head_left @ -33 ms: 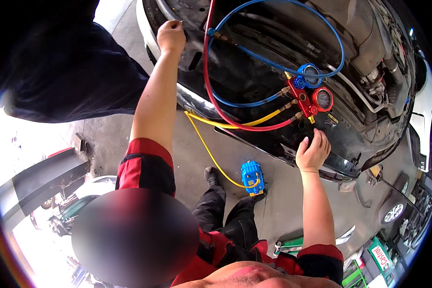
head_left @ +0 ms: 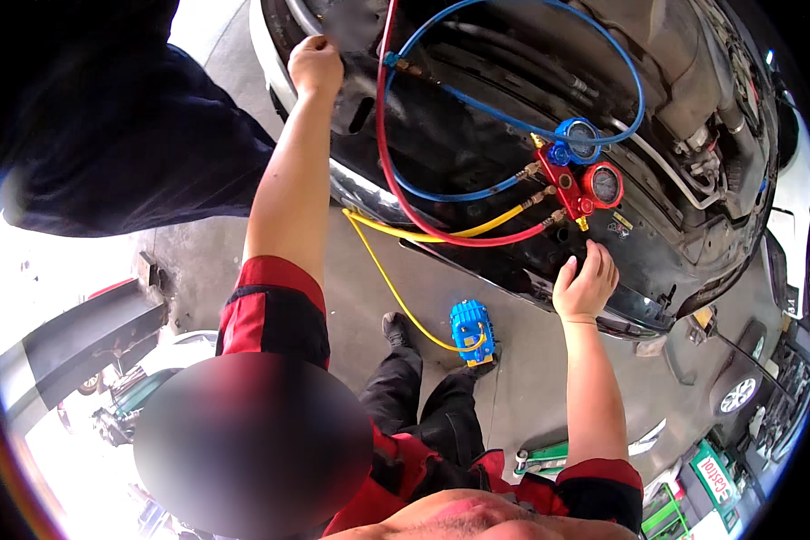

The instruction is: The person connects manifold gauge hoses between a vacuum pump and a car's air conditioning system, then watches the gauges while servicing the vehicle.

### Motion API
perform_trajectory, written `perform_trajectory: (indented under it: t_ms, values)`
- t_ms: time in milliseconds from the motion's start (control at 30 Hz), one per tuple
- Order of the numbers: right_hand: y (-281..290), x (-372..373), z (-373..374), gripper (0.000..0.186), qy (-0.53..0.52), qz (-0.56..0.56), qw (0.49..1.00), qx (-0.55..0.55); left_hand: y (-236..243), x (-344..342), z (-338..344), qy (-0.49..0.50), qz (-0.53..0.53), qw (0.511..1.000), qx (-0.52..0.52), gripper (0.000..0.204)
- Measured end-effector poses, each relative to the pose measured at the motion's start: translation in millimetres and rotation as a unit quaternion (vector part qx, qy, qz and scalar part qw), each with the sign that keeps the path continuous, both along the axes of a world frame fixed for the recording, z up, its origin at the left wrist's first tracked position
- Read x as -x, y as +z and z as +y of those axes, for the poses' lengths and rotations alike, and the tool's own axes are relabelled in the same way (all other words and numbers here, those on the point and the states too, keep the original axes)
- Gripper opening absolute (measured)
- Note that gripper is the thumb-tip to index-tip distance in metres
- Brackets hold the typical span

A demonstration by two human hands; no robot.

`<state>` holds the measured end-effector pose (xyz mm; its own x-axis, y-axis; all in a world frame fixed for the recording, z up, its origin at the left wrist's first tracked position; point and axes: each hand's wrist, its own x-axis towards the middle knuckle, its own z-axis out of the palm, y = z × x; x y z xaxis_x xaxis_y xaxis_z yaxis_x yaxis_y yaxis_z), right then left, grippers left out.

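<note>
At the far left of the open engine bay, my left hand point(head_left: 316, 68) is closed, its fingers curled in at the black front panel point(head_left: 423, 144). What it holds, if anything, is hidden. My right hand point(head_left: 587, 283) lies on the panel's right part, open, thumb and fingers apart. Just beyond its fingertips sits a red gauge manifold point(head_left: 564, 186) with a blue dial point(head_left: 578, 139) and a red dial point(head_left: 603, 184). A blue hose point(head_left: 477, 193), a yellow hose point(head_left: 490, 224) and a red hose point(head_left: 477, 240) run leftward from it. Neither hand touches the hoses.
A blue pump point(head_left: 471, 329) stands on the floor by my feet, with the yellow hose leading to it. Another person's dark-clad leg point(head_left: 180, 135) is at the upper left. A green jack point(head_left: 542, 459) and a wheel point(head_left: 740, 394) are at the right.
</note>
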<state>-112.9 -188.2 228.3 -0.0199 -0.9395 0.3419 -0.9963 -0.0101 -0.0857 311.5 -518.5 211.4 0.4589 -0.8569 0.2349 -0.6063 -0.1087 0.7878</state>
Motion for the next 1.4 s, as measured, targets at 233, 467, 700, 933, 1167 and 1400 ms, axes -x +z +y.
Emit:
perform_trajectory:
  t_ms: [233, 467, 700, 933, 1167, 1400]
  values:
    - [1.2, -1.6, -3.1, 0.041, -0.001, -0.01, 1.0, -0.016, -34.1, -2.0, -27.0, 0.102, -0.046, 0.994, -0.009, 0.021]
    - [3.2, -4.7, -5.8, 0.04, 0.008, -0.013, 1.0, -0.009, -38.8, -19.4, -17.2, 0.092, -0.077, 0.99, 0.076, 0.025]
    - [0.9, -0.7, -0.9, 0.039, -0.005, -0.004, 1.0, -0.014, -14.1, -10.8, 3.5, -0.073, -0.281, 0.951, 0.105, 0.036]
    - [2.2, -3.8, -2.5, 0.037, -0.004, -0.011, 1.0, -0.01, 7.4, 3.4, 3.1, -0.132, -0.46, 0.878, -0.003, 0.039]
    - [2.0, -2.8, -2.4, 0.034, -0.004, -0.008, 1.0, -0.013, 10.9, 19.4, -2.8, -0.044, -0.385, 0.92, -0.052, 0.039]
    - [4.1, -2.5, -3.3, 0.031, 0.002, -0.012, 1.0, -0.017, 3.4, 3.7, -6.3, -0.091, -0.398, 0.912, -0.028, 0.042]
